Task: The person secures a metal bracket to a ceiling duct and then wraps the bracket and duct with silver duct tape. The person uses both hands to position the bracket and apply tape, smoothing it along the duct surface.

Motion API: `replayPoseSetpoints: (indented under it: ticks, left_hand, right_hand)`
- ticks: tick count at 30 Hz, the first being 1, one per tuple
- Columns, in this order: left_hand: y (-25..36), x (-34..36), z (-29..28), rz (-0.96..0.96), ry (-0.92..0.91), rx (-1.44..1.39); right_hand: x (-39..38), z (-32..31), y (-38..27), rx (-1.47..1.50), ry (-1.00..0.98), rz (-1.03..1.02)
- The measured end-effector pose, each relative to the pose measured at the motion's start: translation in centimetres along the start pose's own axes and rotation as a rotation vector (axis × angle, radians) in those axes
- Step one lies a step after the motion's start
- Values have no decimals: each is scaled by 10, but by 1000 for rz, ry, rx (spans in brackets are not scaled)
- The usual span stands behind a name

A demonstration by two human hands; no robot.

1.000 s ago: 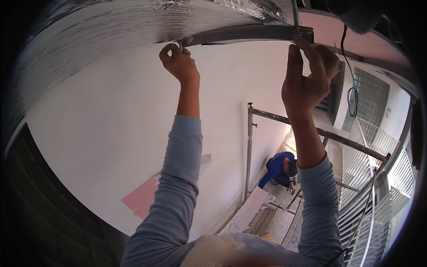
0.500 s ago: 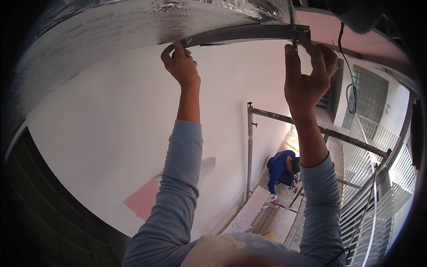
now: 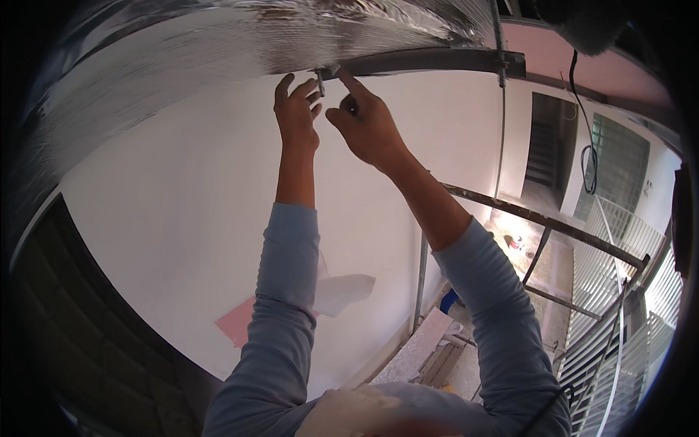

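A dark metal bar (image 3: 437,63) runs overhead along the underside of silvery foil sheeting (image 3: 240,51). At its left end a short metal bolt or rod (image 3: 320,83) hangs down. My left hand (image 3: 295,120) is raised beside this rod, fingers bent and apart; whether a fingertip touches it I cannot tell. From the other side, my right hand (image 3: 371,131) reaches the bar's left end. Its index finger stretches up against the bar, with the thumb apart. A long thin rod (image 3: 501,124) passes through the bar's right end and hangs downward.
A scaffold rail (image 3: 546,218) crosses on the right. Below lie planks (image 3: 419,342), where a bit of a person's blue clothing (image 3: 449,300) shows behind my right arm. A looped black cable (image 3: 590,164) dangles at right. White wall (image 3: 182,197) stands ahead, with white railings (image 3: 619,240) to the right.
My right hand has left the bar's right end and moved left, close to my left hand. The left hand's fingers have spread. The view has shifted slightly, and my right arm now mostly covers the person below.
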State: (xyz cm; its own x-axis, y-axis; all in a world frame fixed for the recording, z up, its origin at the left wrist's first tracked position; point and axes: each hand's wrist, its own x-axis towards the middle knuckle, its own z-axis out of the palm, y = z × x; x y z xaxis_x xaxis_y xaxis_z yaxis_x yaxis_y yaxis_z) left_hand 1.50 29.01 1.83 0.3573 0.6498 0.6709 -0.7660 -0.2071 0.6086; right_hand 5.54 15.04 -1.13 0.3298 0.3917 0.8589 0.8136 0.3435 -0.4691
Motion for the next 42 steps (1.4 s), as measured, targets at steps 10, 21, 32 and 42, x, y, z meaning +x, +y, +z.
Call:
replayPoseSetpoints:
  ticks: [10, 21, 32, 42]
  left_hand:
    - [30, 15, -34, -125, -324, 169]
    - [34, 24, -32, -147, -485, 46]
    - [43, 21, -32, -237, -482, 25]
    - [46, 16, -32, -222, -503, 6]
  right_hand:
    - [31, 52, 15, -42, 175, 40]
    - [25, 61, 19, -250, 217, -122]
    - [31, 59, 30, -136, 321, -310]
    - [25, 64, 23, -56, 177, -178]
